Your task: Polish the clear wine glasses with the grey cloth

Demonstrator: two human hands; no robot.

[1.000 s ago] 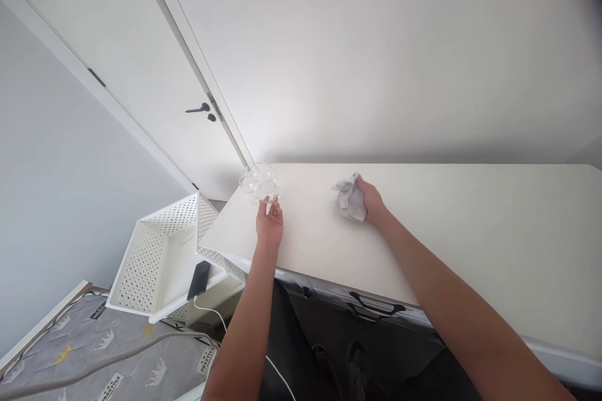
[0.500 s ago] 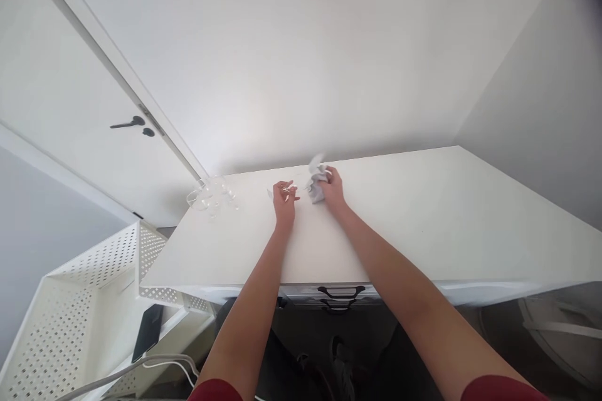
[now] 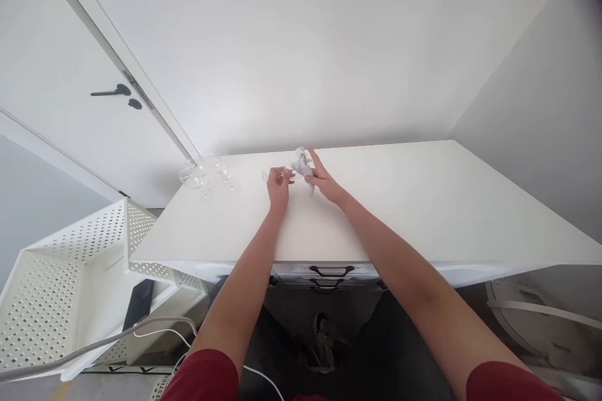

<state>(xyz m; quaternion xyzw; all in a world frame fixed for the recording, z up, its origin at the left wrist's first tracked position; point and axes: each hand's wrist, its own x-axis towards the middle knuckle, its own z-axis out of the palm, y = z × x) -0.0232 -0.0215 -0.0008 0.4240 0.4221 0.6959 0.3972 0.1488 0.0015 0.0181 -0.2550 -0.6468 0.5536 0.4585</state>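
My left hand point(image 3: 279, 179) is closed around the stem of a clear stemmed glass point(image 3: 264, 177), whose round foot sticks out on the hand's left side. The glass lies sideways above the white top, and its bowl end points toward my right hand point(image 3: 323, 178). That hand has its fingers curved around a crumpled light grey cloth point(image 3: 301, 161), pressed at the bowl end. The cloth and fingers hide most of the bowl. Several clear stemmed glasses point(image 3: 207, 175) stand close together at the left end of the top.
The white cabinet top point(image 3: 423, 200) runs along a wall, with dark drawer handles point(image 3: 332, 271) at its front. A white perforated shelf unit point(image 3: 42, 301) holding a dark flat object point(image 3: 139, 304) stands lower left. A cable point(image 3: 94, 348) crosses there. The door point(image 3: 70, 75) is at left.
The cloth has shifted left against the glass, and its loose end has folded down. My right hand's fingers are now more extended around it. The view has tilted slightly.
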